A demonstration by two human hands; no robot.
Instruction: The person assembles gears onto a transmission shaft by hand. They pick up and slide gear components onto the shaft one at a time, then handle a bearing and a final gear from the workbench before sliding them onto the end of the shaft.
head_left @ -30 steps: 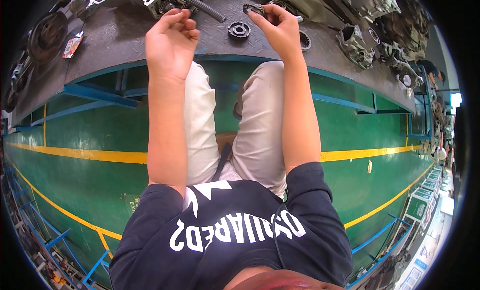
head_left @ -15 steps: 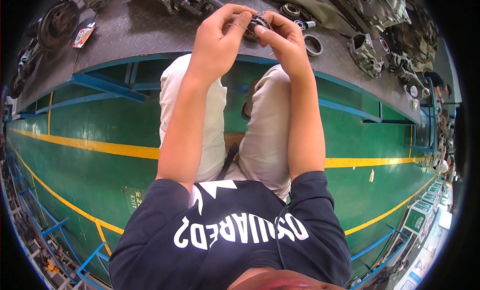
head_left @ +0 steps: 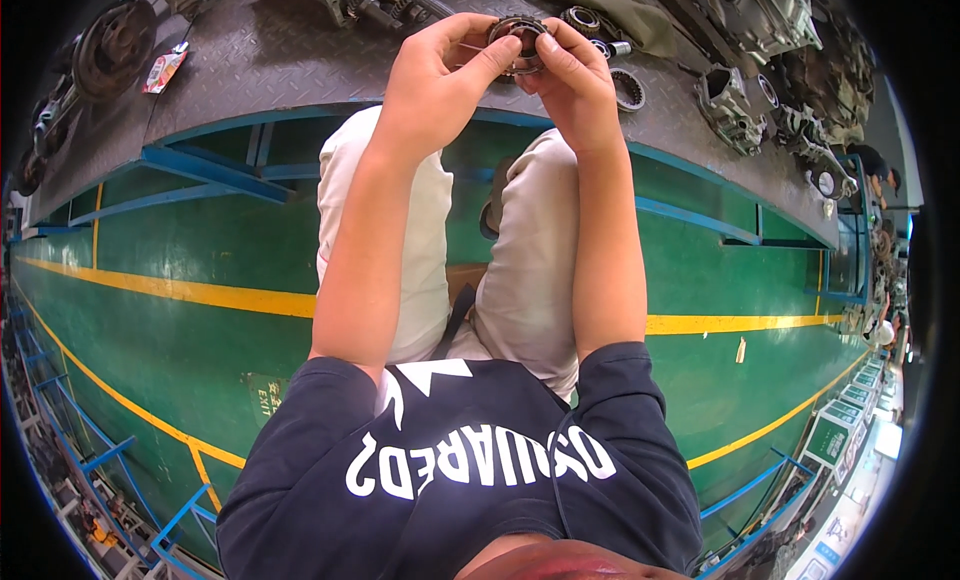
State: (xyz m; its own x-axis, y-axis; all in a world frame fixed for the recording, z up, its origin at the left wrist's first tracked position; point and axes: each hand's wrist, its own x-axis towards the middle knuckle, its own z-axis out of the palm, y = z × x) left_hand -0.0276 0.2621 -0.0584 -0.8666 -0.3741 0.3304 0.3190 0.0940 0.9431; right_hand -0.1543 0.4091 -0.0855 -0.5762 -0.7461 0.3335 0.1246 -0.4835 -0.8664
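Both hands [head_left: 505,70] — one bearing ring [head_left: 517,35]

A grey tread-plate bench [head_left: 300,60] on a blue frame carried a toothed ring [head_left: 628,88], a ribbed metal housing [head_left: 722,98], a dark wheel [head_left: 117,48] and a small red-and-white packet [head_left: 165,68].

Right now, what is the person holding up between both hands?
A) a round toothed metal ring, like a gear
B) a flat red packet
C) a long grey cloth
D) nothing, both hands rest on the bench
A: the left hand and the right hand pinch a round toothed metal ring between their fingertips, raised above the grey workbench.
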